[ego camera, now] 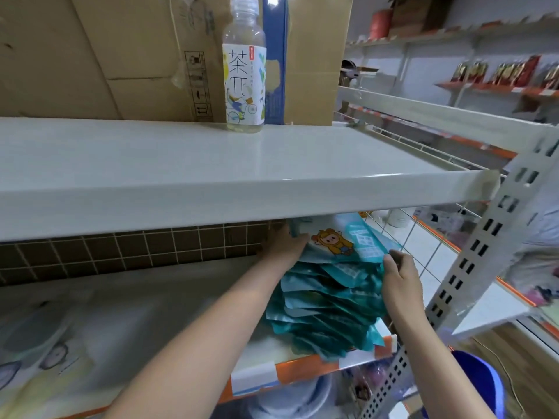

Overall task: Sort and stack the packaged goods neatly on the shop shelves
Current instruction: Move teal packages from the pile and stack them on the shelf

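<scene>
Packets (325,300), teal foil pouches, sat in a leaning stack at the right end of the lower shelf (169,316), right against the wire side panel (423,252). Edges fanned out unevenly, crimped seams showing, lower ones darker teal, some pale blue. Top packet (341,241) was lighter, with a cartoon character in a yellow-orange outfit and a white printed grid panel on a teal band. It lay tilted on the pile, its far end tucked under the upper shelf (211,189).

My left hand (284,247) was at the left edge of the top packet, fingers curled around that edge, thumb side hidden. My right hand (400,275) pinched the near right corner of the same packet, fingertips (390,258) touching the foil, the rest of the hand alongside the stack.

Upper shelf held a clear tea bottle (244,74) with a white illustrated label, standing upright near cardboard boxes (136,49). Brown tiled wall (121,252) behind the lower shelf. Orange price strip (302,370) ran along the lower shelf's front edge. Blue bucket (481,385) was low right, partly cut off.
</scene>
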